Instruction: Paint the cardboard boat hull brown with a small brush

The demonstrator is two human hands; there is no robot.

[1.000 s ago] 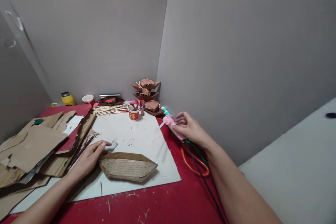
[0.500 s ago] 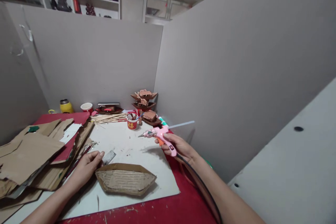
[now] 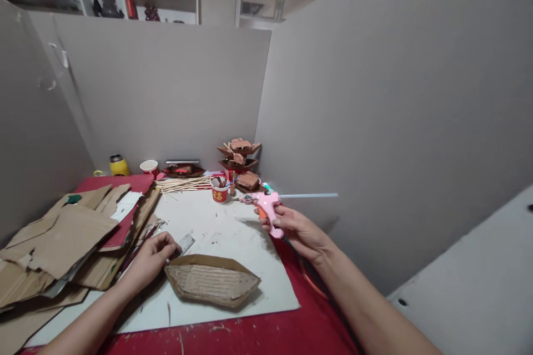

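Observation:
My right hand is wrapped round the handle of a pink hot glue gun, raised over the right side of the white board. Its nozzle points left, and a long clear glue stick sticks out of the back. My left hand rests low at the board's left side with its fingers curled together. A flat grey strip lies against its fingertips; whether they grip it is unclear. Just right of this hand sits a cardboard boat with a ridged floor and raised brown sides.
Torn cardboard sheets are piled at the left. Along the back stand a red paper cup, thin wooden sticks, stacked brown model boats and a yellow bottle. Grey partitions enclose the table. The white board covers a red surface.
The glue gun has turned in my right hand, its glue stick now level and showing more length. My left fingertips have edged toward the grey strip. The whole view has shifted slightly.

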